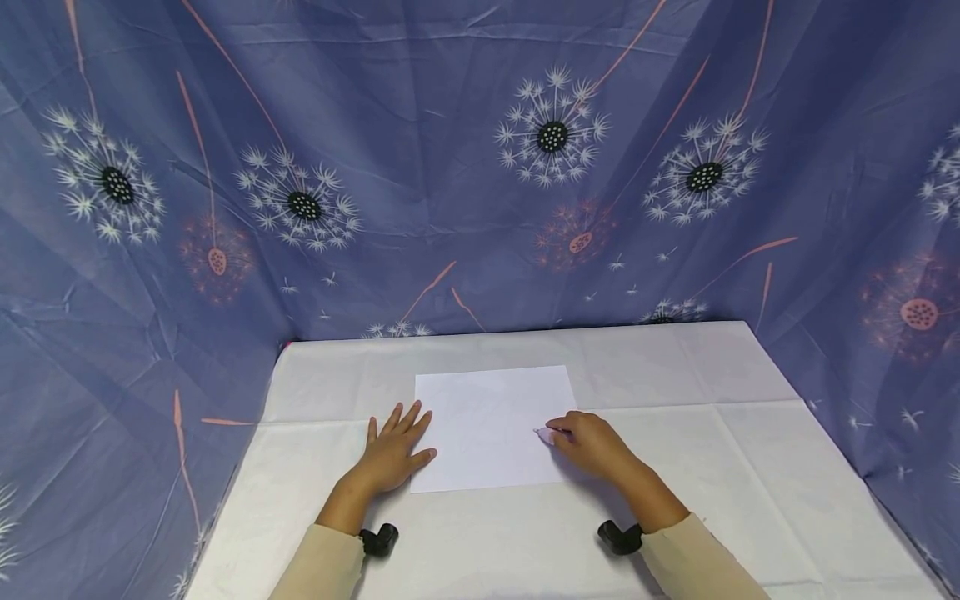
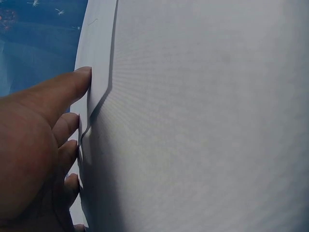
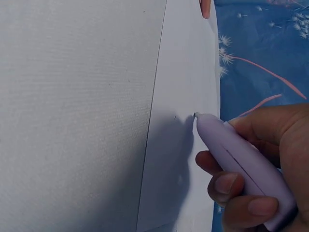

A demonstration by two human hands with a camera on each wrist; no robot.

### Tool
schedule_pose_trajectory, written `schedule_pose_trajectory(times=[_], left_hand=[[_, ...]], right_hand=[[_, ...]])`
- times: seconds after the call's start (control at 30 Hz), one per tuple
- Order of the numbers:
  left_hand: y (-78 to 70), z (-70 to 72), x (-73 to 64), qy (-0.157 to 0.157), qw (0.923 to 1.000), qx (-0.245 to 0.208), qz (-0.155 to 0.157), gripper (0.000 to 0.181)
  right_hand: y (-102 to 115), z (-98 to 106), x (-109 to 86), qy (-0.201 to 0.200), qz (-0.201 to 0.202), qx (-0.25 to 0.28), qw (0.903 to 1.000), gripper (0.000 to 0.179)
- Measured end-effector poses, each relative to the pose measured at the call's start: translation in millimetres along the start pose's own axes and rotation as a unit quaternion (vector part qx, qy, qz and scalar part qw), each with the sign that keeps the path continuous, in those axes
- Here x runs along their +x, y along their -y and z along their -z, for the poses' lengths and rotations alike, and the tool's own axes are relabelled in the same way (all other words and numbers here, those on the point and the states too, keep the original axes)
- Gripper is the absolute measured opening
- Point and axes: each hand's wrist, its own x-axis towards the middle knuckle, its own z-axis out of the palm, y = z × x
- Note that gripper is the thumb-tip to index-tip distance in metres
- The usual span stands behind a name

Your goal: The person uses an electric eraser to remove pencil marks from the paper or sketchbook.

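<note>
A blank-looking white sheet of paper [image 1: 491, 429] lies on the white-covered table. My left hand [image 1: 392, 455] rests on its left edge, fingers spread; in the left wrist view the thumb [image 2: 82, 79] lies along that edge. On the right side of the sheet, my right hand [image 1: 592, 442] grips a thick lavender pen [image 1: 546, 434]. Seen from the right wrist, fingers and thumb curl round the pen's smooth body [image 3: 241, 164]. Its narrow tip points left, right at the paper's surface, and a dark shadow falls beside it.
A white cloth [image 1: 750, 467] with fold creases covers the table. Behind and beside it hangs a blue curtain [image 1: 450, 167] printed with dandelions. Black wrist cameras [image 1: 380, 540] sit under both forearms. A thin curved mark [image 2: 93, 21] shows in the left wrist view.
</note>
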Motion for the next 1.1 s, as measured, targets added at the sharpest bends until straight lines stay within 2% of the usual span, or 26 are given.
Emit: schedule_pose_trajectory(times=[0.4,0.63,0.8,0.97,1.1], left_hand=[[1.0,-1.3,0.8,0.001,1.0,0.005,0.001,0.068],[0.9,-1.1,0.8,0.001,1.0,0.002,0.003,0.068],[0.9,-1.3,0.9,-0.001,1.0,0.003,0.001,0.068],[0.4,-0.5,1.0,0.001,1.0,0.002,0.003,0.068],[0.6,-0.8,0.5,0.003,1.0,0.004,0.003,0.068]], right_hand=[[-5.3,1.7,3.1,-0.023,-0.046,-0.018,0.9985,0.024],[-2.3,0.6,1.7,-0.008,-0.022,-0.006,0.9997,0.025],[-1.5,1.4,1.8,-0.014,-0.031,-0.013,0.9993,0.024],[0.7,-0.4,1.5,0.0,-0.017,-0.008,0.9998,0.024],[2.8,-1.1,-0.4,-0.005,-0.023,-0.011,0.9997,0.025]])
